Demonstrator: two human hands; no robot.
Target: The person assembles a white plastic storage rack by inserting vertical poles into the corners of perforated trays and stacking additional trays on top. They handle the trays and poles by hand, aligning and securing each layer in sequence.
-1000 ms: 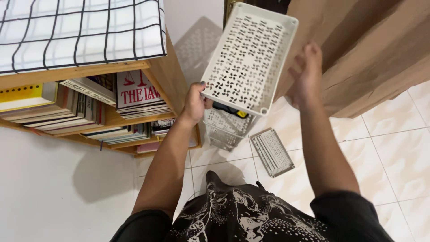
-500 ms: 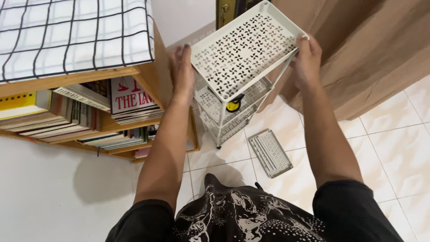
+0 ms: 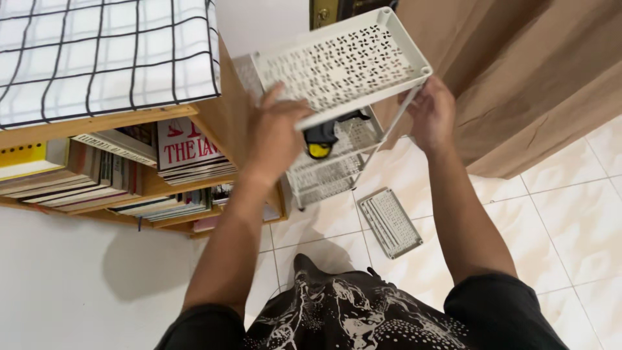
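Gripping a white perforated shelf rack point(image 3: 337, 71) between both hands, its top tray tilted.
Wooden bookshelf point(image 3: 129, 155) sits just left of the left hand point(image 3: 275, 133) — clasped on the tray's near rim; right hand point(image 3: 431, 113) grips a corner post; a loose tray point(image 3: 391, 221) lies below them.

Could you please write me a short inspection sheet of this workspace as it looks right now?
Surface: pale tiled floor.
Job's things: white perforated rack, top tray tilted; black and yellow tool on a lower tray.
Clutter: loose perforated panel flat on the floor.
Hands: left hand on the top tray's near edge; right hand at a rack post.
Cables: nothing seen.
Surroundings: wooden bookshelf with books, checked cloth, brown curtain.
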